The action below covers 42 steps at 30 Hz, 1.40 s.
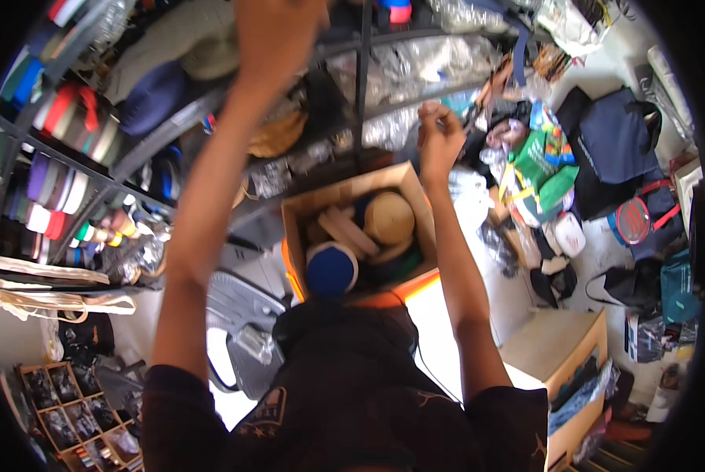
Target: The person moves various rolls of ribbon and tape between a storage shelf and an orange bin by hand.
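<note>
My left hand (280,31) is raised at the top edge, in front of the shelf, and blurred by motion; its fingers are cut off by the frame, so any hold is hidden. My right hand (440,145) is lifted beside the shelf, its fingers curled in, with no object visible in them. Between my forearms stands an open cardboard box (305,206). Inside it lie a round beige roll (389,219), a blue-topped roll (331,270) and a pinkish band roll (347,232). Other contents are dark and unclear.
Dark metal shelves (362,79) hold plastic-wrapped goods and coloured strap rolls (73,122). Bags and packets (541,165) are heaped on the floor at right, near a navy bag (620,138). A wooden cabinet (553,346) and a compartment tray (63,409) stand low on either side.
</note>
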Available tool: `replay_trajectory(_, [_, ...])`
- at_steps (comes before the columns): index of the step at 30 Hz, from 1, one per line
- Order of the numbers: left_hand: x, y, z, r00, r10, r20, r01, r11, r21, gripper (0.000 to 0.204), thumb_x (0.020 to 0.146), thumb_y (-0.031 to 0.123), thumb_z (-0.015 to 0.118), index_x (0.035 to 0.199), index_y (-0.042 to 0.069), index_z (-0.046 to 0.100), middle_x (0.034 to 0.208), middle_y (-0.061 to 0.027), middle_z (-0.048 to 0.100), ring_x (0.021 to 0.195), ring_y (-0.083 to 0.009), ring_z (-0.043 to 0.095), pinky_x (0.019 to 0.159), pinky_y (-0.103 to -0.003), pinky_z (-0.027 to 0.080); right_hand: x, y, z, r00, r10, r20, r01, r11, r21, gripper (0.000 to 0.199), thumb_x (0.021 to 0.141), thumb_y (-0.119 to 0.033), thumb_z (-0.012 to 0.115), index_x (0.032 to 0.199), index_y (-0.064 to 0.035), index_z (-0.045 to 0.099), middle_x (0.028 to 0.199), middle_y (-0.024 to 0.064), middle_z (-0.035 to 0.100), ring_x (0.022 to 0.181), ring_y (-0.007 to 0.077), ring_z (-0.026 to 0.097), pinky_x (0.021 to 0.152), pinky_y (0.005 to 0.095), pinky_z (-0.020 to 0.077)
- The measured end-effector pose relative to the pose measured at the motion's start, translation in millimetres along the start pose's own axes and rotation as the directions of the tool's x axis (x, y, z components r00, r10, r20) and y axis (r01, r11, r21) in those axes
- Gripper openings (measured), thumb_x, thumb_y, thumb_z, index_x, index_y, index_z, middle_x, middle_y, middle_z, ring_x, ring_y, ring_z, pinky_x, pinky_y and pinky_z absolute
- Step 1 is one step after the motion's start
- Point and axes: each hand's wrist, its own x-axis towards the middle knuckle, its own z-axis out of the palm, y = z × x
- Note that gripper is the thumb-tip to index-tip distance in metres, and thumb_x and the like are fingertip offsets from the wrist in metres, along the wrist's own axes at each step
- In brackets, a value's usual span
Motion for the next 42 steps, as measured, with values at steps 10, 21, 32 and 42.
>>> replay_trajectory(10, [-452,-178,59,0.099,-0.8,0.591,0.873,0.355,0.334,0.026,0.092,0.023,0.061,0.105,0.002,0.065,0.091,-0.0069,0.068,0.074,-0.0142,0.065,0.057,-0.029,0.053,-204,243,-224,0.516,0.856,0.015,-0.517,0.325,-0.792,0.044,0.076,-0.021,0.072,0.11,0.0029,0.059,0.079,0.0073,0.064,0.062,0.0157,0.058,0.057,0.0304,0.0511])
replay_trajectory(21, [-464,-120,-12,0.151,-0.94,0.305,0.977,0.188,0.097,0.026,0.094,0.019,0.057,0.112,0.0,0.062,0.102,-0.0108,0.069,0.077,-0.0143,0.065,0.065,-0.027,0.054,-172,358,-218,0.624,0.737,-0.258,-0.623,0.269,-0.735,0.084,0.066,-0.03,0.079,0.129,0.0096,0.041,0.118,0.0249,0.06,0.108,0.0359,0.058,0.095,0.0371,0.0444])
replay_trajectory(32, [-505,-80,-82,0.095,-0.989,-0.114,0.988,0.108,-0.113,0.022,0.094,0.017,0.056,0.104,0.0,0.065,0.098,-0.0097,0.07,0.08,-0.0172,0.067,0.074,-0.029,0.052,-138,384,-209,0.681,0.726,-0.094,-0.565,0.438,-0.699,0.078,0.06,-0.035,0.084,0.117,0.0111,0.056,0.116,0.0247,0.062,0.112,0.0313,0.06,0.095,0.0379,0.0458])
replay_trajectory(42, [-461,-91,-68,0.057,-0.998,-0.025,0.998,0.058,-0.041,0.026,0.093,0.018,0.052,0.111,0.0,0.062,0.102,-0.0118,0.069,0.082,-0.0198,0.068,0.075,-0.031,0.053,-154,361,-198,0.691,0.656,-0.304,-0.659,0.397,-0.639,0.061,0.057,-0.027,0.087,0.107,0.0025,0.067,0.101,0.0184,0.07,0.092,0.0273,0.067,0.079,0.0402,0.0514])
